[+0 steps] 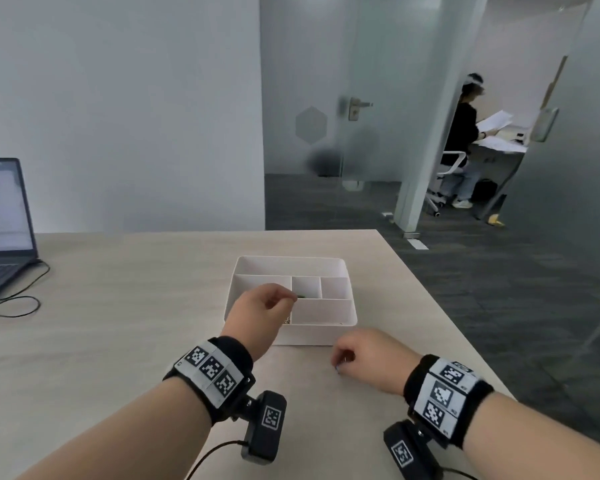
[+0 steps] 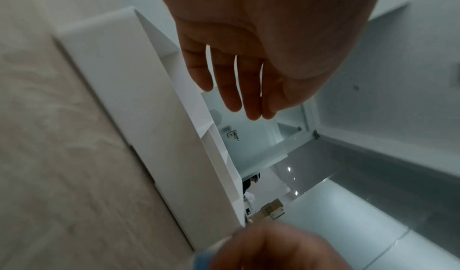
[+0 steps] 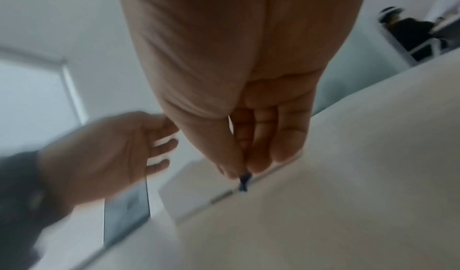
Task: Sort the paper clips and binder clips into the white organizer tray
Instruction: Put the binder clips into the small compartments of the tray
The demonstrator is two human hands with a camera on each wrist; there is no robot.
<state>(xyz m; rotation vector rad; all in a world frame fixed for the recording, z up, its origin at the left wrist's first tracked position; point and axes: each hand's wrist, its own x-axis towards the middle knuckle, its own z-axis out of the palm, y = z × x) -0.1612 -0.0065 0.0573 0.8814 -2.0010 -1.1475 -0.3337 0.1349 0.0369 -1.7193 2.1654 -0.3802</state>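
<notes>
The white organizer tray (image 1: 326, 259) (image 2: 139, 97) (image 3: 189, 191) sits mid-table, split into several compartments. My left hand (image 1: 284, 299) (image 2: 239, 105) (image 3: 159, 146) hovers over its left side with relaxed, empty fingers. Just past its fingertips a small green clip (image 1: 302, 296) lies in the small middle compartment. A few metal clips (image 1: 287, 320) peek out in the front left compartment. My right hand (image 1: 338, 363) (image 3: 240, 171) is low on the table in front of the tray, and thumb and fingers pinch a small blue clip (image 1: 337, 368) (image 3: 244, 182) against the tabletop.
An open laptop (image 1: 0, 237) with a black cable (image 1: 14, 303) stands at the far left of the table. The table's right edge (image 1: 430, 306) runs close to the tray. Beyond a glass door a person (image 1: 465, 140) sits at another desk.
</notes>
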